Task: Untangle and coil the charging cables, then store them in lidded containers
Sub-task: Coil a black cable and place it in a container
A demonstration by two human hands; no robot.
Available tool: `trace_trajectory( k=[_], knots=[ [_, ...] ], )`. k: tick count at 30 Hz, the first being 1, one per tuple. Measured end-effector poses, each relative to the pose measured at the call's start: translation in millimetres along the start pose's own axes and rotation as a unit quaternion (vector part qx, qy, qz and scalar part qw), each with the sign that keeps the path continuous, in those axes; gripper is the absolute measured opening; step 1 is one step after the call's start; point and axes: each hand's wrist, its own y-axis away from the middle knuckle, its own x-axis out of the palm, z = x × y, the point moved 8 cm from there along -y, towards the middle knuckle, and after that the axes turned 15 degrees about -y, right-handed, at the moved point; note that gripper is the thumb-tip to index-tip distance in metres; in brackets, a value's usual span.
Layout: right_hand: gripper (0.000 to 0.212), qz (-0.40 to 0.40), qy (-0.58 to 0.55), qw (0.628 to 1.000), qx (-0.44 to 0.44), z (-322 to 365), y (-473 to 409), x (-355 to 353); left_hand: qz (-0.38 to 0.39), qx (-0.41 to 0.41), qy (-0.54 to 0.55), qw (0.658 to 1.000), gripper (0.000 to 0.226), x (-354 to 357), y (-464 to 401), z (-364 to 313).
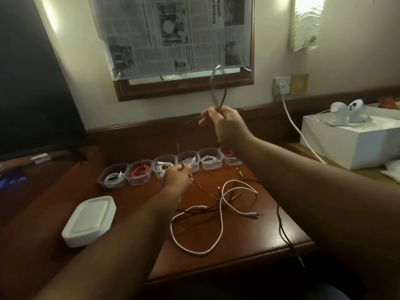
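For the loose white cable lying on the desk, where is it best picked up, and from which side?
Judging by its pose, grip the white cable just behind the connector end, coming from above on the right. That end lies free on the desk, pointing away from the tangle with the black cable, so it should pull clear.

Both arms are bare from the fingers back to the frame edge: no sleeves, no watch, no rings or bands visible.
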Motion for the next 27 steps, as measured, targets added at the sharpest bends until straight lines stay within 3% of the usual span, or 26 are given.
trace_trajectory(
  k=[3, 7, 9, 12, 14, 18, 20, 22, 24, 27],
  knots=[
    [0.020, 0.035, 0.224, 0.973, -0.038, -15.2, 4.2, -6.3, -0.068, -0.015, 0.132, 0.989, 0.019, -26.5, -9.8, -26.1],
    [0.010, 0.152, 0.356, 0.922, 0.018, -55.0, 23.4, 4.1, -0.039, -0.013, 0.328, 0.944, 0.024, -37.1, -15.2, -72.4],
    [0.020, 0.171, 0.362, 0.916, 0.028, -68.2, 26.4, 11.5, -0.008, -0.018, 0.380, 0.925, 0.027, -38.5, -13.7, -88.9],
    [0.008, 0.164, 0.320, 0.932, 0.043, -75.9, 24.8, 17.9, 0.020, -0.026, 0.443, 0.896, 0.024, -44.5, -5.9, -98.2],
    [0.014, 0.125, 0.271, 0.954, 0.033, -69.0, 20.9, 15.0, 0.030, -0.026, 0.461, 0.886, 0.027, -46.3, 1.0, -95.8],
    [0.028, 0.007, 0.131, 0.991, 0.001, -43.0, 6.4, 3.1, 0.061, 0.017, 0.370, 0.927, 0.069, -33.5, 15.3, -77.0],
    [0.032, -0.014, 0.056, 0.998, 0.000, -28.8, 2.6, 3.6, 0.096, 0.049, 0.282, 0.953, 0.077, -17.0, 22.6, -66.9],
    [0.030, -0.018, -0.029, 0.999, 0.004, -14.5, 2.4, 6.5, 0.118, 0.119, 0.136, 0.976, 0.059, -1.3, 30.3, -64.5],
    [0.028, -0.016, -0.105, 0.994, 0.005, -1.0, 4.5, 9.5, 0.123, 0.198, -0.006, 0.972, 0.030, 11.7, 35.9, -68.9],
    [0.026, 0.003, -0.085, 0.996, -0.008, 16.0, 6.8, 11.7, 0.059, 0.196, -0.005, 0.979, 0.029, 3.6, 38.1, -73.4]
  ],
)
